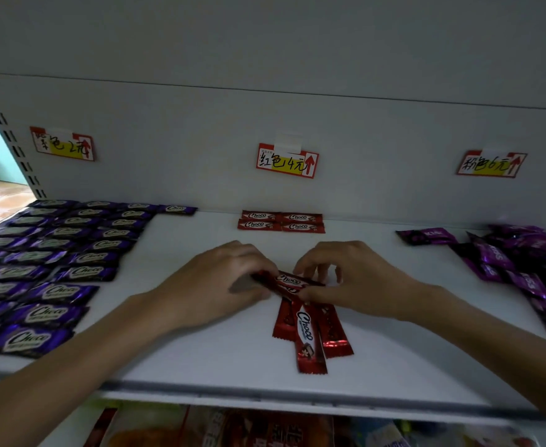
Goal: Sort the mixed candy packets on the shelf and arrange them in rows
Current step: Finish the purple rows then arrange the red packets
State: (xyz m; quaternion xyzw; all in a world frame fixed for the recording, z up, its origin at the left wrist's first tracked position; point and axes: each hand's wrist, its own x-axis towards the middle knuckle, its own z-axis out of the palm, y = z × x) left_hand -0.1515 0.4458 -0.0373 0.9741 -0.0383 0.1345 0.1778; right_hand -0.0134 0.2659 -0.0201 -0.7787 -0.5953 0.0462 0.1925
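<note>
Forearms (104,350) rise from the bottom corners to left grip (229,282) and right grip (349,279), each pinching one end of a glossy red Choco packet (292,281) at shelf (200,359) centre, atop three fanned red packets (307,333).

Red Choco packets (307,330) piled centre; purple Choco packets (81,272) rowed left.

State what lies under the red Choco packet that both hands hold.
At least three red Choco packets fan out beneath the held packet, near ends showing. Their far ends hide under it and the right hand.
</note>
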